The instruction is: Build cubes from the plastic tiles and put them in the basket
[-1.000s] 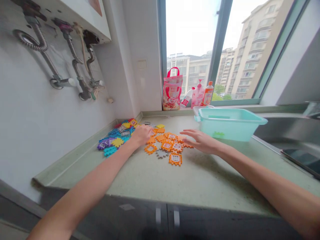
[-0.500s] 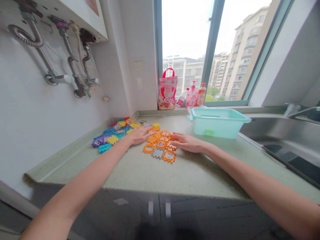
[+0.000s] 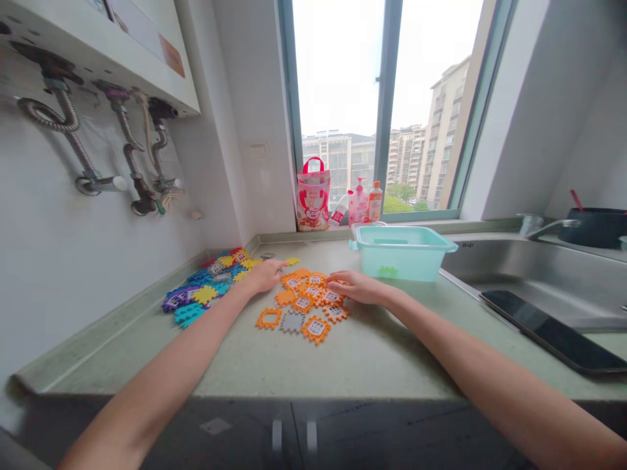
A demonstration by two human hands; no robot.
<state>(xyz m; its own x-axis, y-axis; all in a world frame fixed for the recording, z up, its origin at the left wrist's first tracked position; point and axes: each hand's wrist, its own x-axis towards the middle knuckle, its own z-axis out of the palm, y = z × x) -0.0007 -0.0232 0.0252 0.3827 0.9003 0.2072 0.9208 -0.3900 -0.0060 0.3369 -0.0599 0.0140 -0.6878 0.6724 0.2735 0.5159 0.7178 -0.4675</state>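
Both hands rest over toothed plastic building tiles on the countertop. My left hand (image 3: pixel 266 276) is open between the mixed-colour pile and the orange tiles, its index finger stretched toward a yellow tile (image 3: pixel 292 261). My right hand (image 3: pixel 359 287) is open, with its fingers over the right side of the orange tiles (image 3: pixel 302 303) and touching them. Several orange tiles have white window-grid inserts. Nearest the front lie an orange frame tile (image 3: pixel 269 310), a grey tile (image 3: pixel 292 321) and an orange tile with an insert (image 3: pixel 316 330). The mixed-colour pile (image 3: pixel 204 295) sits left of my left hand.
A mint-green plastic basin (image 3: pixel 404 261) stands behind my right hand. To the right are a steel sink (image 3: pixel 529 274) and a dark flat panel (image 3: pixel 553 333) at its front edge. A pink bag (image 3: pixel 313 202) and several bottles stand by the window. Pipes hang at the left wall.
My view has shifted, so everything sits further left and lower. My left hand has drawn away from the orange tiles toward the yellow tile. The orange tiles are more spread out.
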